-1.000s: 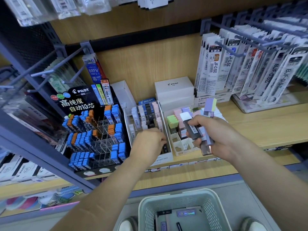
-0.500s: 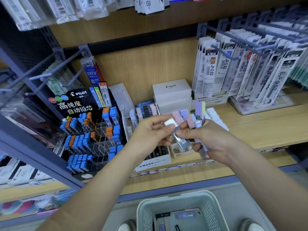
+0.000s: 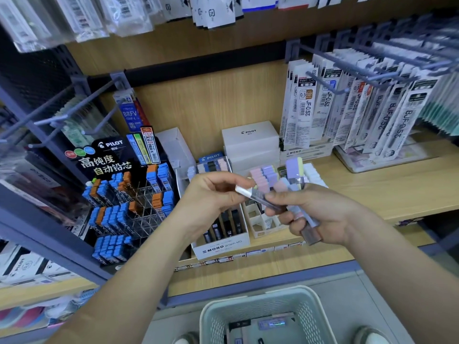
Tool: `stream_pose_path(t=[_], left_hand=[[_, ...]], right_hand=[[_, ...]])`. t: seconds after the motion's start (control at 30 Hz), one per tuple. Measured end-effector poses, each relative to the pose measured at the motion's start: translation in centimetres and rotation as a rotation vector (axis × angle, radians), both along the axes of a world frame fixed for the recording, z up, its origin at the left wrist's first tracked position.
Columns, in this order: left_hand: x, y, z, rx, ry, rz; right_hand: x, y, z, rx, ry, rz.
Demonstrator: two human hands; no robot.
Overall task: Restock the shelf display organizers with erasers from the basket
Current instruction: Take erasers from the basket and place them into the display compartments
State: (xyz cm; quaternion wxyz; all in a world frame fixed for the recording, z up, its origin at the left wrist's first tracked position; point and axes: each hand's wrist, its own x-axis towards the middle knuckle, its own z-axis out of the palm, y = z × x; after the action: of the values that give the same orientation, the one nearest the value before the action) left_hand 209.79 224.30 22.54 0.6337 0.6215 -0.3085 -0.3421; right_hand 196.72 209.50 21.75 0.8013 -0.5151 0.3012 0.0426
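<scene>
My right hand grips a bundle of stick erasers with pastel purple, pink and yellow tips, in front of the shelf. My left hand pinches the white-tipped end of one stick eraser that still lies in the bundle. Behind the hands stand the white MONO display organizer with dark sticks and a white divided organizer with pastel erasers at its back. The pale green basket sits below on the floor with a few packs inside.
A black PILOT lead display with blue and orange cases stands to the left. White PILOT boxes sit at the shelf's back. Refill packs hang on grey hooks at the right, above the wooden shelf. Bare hooks jut out left.
My left hand came up from the MONO organizer to the bundle in my right hand and took hold of one eraser's white tip, drawing it leftward.
</scene>
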Motion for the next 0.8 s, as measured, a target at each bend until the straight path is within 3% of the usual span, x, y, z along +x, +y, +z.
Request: stream_pose_path(t=[0.17, 0.3, 0.47, 0.6, 0.8], left_hand=[[-0.2, -0.3, 0.4, 0.01, 0.145, -0.012], [-0.5, -1.3, 0.0, 0.08, 0.015, 0.143], [-0.3, -2.3, 0.4, 0.085, -0.1, 0.152], [-1.3, -4.9, -0.4, 0.163, -0.28, 0.131], [-4.0, -10.8, -2.7, 0.269, -0.603, 0.036]], right_hand=[[0.3, -0.1, -0.5, -0.13, -0.077, -0.067], [-0.3, 0.0, 0.3, -0.192, -0.04, -0.129], [-2.6, -4.2, 1.0, -0.052, 0.108, -0.483], [-5.1, -7.1, 0.7, 0.114, 0.078, -0.583], [-6.6, -8.6, -0.1, 0.18, -0.026, -0.628]])
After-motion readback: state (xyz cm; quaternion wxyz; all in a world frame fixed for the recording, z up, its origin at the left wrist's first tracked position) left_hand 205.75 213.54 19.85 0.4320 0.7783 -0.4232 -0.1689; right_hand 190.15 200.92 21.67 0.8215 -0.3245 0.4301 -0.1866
